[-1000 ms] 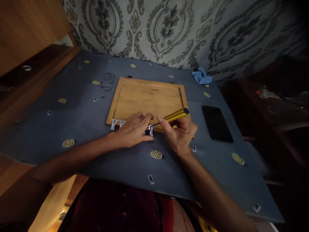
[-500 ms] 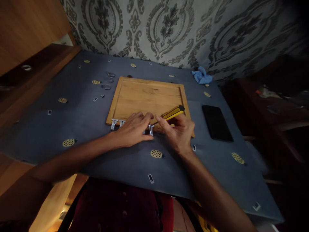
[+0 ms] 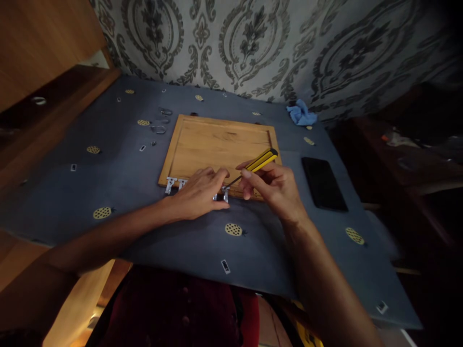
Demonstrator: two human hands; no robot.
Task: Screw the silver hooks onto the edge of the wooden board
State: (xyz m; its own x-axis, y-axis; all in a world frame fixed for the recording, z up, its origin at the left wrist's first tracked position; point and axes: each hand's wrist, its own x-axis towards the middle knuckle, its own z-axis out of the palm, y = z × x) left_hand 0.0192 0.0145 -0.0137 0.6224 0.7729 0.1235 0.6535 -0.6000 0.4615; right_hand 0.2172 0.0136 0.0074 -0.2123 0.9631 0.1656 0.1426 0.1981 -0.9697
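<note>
A wooden board point(image 3: 220, 144) with a raised rim lies flat on the table. Small silvery metal brackets point(image 3: 170, 185) sit along its near edge. My left hand point(image 3: 198, 194) rests over that edge, thumb below and index finger above, gripping one metal bracket point(image 3: 226, 193); its other fingertips are hidden. In my right hand point(image 3: 277, 188) is a yellow-and-black screwdriver point(image 3: 261, 160), held slantwise between thumb and fingers. Its tip meets the top of the bracket by my left hand. Any screw under the tip is too small to make out.
A blue-grey cloth with pineapple prints point(image 3: 126, 164) covers the table. Several metal hooks point(image 3: 159, 129) lie left of the board. A black phone point(image 3: 324, 183) lies to the right, and a crumpled blue cloth point(image 3: 302, 113) is at the back. Patterned fabric point(image 3: 253, 43) hangs behind.
My right hand has shifted slightly right, turned, and loosened its fingers around the screwdriver handle. The screwdriver tip stays at the bracket. My left hand has barely moved.
</note>
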